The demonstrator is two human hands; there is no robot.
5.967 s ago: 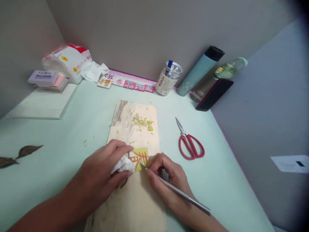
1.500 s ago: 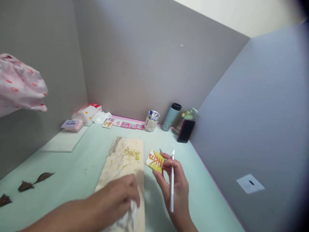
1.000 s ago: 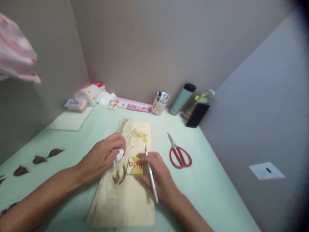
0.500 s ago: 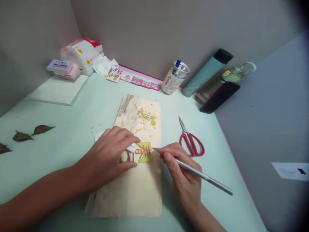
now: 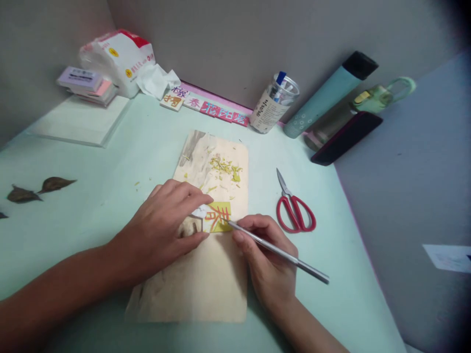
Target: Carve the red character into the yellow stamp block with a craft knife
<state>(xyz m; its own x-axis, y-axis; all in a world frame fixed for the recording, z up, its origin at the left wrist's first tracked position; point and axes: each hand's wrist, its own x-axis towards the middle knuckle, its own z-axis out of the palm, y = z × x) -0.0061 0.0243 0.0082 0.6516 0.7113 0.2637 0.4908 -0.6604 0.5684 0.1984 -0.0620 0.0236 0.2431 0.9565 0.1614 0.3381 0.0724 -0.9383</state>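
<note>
A small yellow block [image 5: 223, 218] with a red character on its face lies on a worn wooden board [image 5: 217, 289]. My left hand [image 5: 171, 215] grips the block's left part between thumb and fingers, with white tissue [image 5: 200, 211] and a pale brownish object [image 5: 189, 227] under the palm. My right hand [image 5: 270, 260] holds a silver craft knife [image 5: 279, 251] like a pen, its tip on the right part of the character. Yellow-green shavings [image 5: 226, 169] lie on the board above the block.
Red-handled scissors [image 5: 296, 211] lie right of the board. Behind stand a jar of tools [image 5: 274, 105], a teal bottle [image 5: 329, 95], a green-lidded bottle [image 5: 371, 100] and a dark phone [image 5: 346, 137]. Carved tiles [image 5: 224, 113] line the wall. Tissues [image 5: 121, 61] and dry leaves [image 5: 57, 184] are left.
The knife tip has moved left from the block's right edge onto its face, my right hand following. My left hand keeps its hold. The camera view has shifted slightly.
</note>
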